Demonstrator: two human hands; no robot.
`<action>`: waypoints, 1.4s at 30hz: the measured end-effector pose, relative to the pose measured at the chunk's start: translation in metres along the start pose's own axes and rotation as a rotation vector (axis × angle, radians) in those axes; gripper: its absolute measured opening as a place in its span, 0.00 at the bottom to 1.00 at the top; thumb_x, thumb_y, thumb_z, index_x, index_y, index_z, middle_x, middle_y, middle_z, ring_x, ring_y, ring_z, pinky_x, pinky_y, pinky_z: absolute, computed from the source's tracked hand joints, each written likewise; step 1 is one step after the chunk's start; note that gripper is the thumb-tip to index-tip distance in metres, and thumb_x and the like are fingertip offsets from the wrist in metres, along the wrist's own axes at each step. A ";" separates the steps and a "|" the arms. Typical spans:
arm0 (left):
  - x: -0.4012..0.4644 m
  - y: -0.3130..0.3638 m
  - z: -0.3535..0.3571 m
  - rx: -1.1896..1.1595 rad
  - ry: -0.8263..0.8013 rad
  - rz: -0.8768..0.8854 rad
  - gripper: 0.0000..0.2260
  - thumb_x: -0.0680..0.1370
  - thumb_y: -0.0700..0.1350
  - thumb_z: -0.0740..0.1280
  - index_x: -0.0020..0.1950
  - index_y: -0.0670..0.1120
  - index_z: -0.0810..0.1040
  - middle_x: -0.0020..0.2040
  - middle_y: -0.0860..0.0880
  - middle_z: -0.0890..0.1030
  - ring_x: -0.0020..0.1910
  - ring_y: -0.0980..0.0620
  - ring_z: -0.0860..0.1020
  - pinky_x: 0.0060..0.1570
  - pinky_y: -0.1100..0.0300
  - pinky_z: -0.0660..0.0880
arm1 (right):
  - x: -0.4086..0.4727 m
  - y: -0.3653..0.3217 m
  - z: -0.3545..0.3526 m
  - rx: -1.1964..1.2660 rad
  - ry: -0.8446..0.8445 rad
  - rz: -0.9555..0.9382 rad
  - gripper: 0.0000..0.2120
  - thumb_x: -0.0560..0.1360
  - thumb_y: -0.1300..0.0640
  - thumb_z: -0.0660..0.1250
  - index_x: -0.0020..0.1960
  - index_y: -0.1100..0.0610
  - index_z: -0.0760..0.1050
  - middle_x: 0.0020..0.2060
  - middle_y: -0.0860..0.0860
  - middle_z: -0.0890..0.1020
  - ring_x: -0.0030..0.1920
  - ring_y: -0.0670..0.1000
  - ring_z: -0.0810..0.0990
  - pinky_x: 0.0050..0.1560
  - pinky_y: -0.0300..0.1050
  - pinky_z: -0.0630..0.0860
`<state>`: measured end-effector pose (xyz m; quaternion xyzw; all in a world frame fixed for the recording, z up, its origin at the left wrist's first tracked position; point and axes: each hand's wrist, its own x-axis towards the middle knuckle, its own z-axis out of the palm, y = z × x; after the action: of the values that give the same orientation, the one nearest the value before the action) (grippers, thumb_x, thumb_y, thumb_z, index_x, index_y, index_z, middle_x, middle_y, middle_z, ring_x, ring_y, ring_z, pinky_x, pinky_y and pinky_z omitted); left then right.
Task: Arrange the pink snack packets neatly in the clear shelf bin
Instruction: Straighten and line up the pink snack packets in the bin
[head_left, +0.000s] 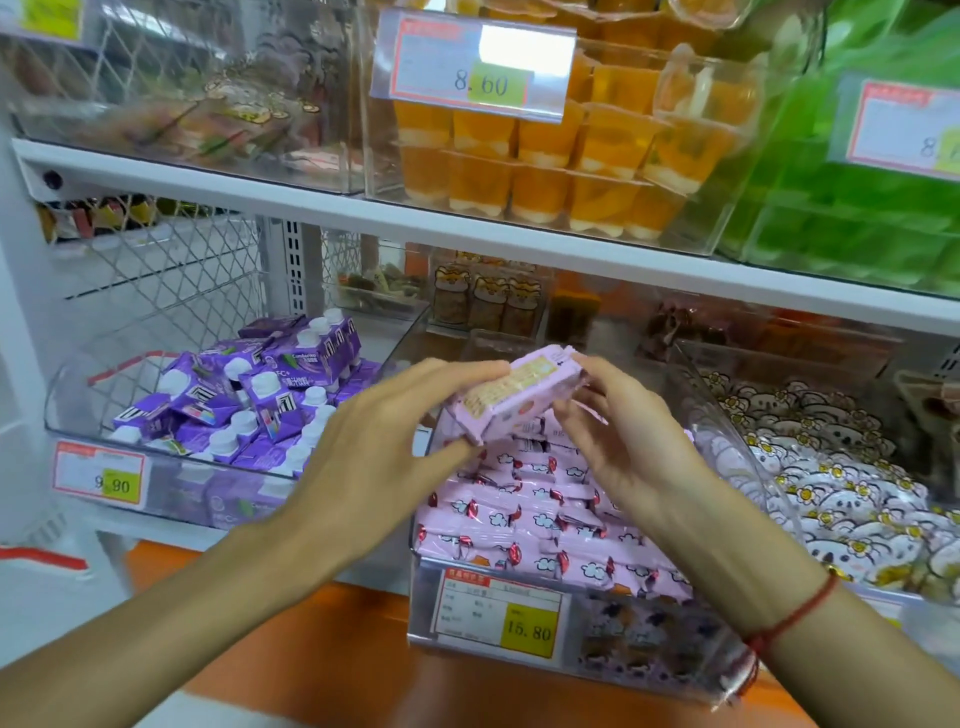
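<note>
- At far left a clear bin (67, 410) holds purple drink cartons (249, 400) lying jumbled, with a 9.90 price tag (98, 478) on its front; it plays no part in the job.
- The left hand (384, 447) reaches in from the lower left and grips the near end of a pink packet (519, 395), fingers over the top edge and thumb beneath, probably to steady it while it is turned.
- That packet is held in the air, tilted, just above the clear shelf bin (696, 410), its printed back facing up, so it likely needs flipping to match the rest.
- Below it, the pink snack packets (530, 519) already in the bin lie in overlapping rows with their cloud-printed faces up; the front rows look orderly, which suggests the work is well along.
- A 16.80 price tag (498, 613) sits on the bin's front wall.
- The right hand (618, 431), with a red string (795, 613) at the wrist, grasps the packet's far end with curled fingers, sharing the load so the packet can be lowered flat.
- Further right, white flower-printed sweets (831, 478) fill the neighbouring bin, apart from the pink stock.
</note>
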<state>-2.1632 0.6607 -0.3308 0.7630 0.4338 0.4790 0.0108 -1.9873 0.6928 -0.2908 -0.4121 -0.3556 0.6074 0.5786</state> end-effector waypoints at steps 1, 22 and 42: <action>0.001 0.001 -0.001 -0.054 0.004 -0.038 0.22 0.71 0.44 0.74 0.62 0.61 0.75 0.54 0.61 0.81 0.49 0.60 0.78 0.43 0.58 0.78 | -0.001 -0.001 0.000 -0.020 -0.012 0.018 0.07 0.76 0.56 0.67 0.46 0.60 0.79 0.30 0.49 0.82 0.29 0.43 0.80 0.30 0.33 0.76; -0.003 -0.009 -0.001 -0.158 0.007 -0.451 0.25 0.64 0.70 0.64 0.59 0.66 0.69 0.55 0.63 0.76 0.51 0.66 0.75 0.51 0.54 0.76 | 0.006 -0.001 -0.009 -0.992 -0.209 -0.743 0.15 0.70 0.59 0.74 0.53 0.53 0.72 0.47 0.45 0.80 0.48 0.44 0.78 0.47 0.32 0.74; -0.011 -0.014 0.001 -0.272 -0.126 -0.566 0.10 0.77 0.51 0.65 0.58 0.58 0.77 0.54 0.62 0.79 0.48 0.59 0.79 0.54 0.48 0.76 | 0.070 0.044 0.004 -1.623 -0.370 -0.603 0.09 0.76 0.50 0.66 0.46 0.53 0.82 0.50 0.53 0.75 0.52 0.53 0.73 0.44 0.45 0.68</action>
<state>-2.1735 0.6623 -0.3453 0.6319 0.5591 0.4624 0.2725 -2.0087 0.7593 -0.3352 -0.4794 -0.8584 0.0464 0.1767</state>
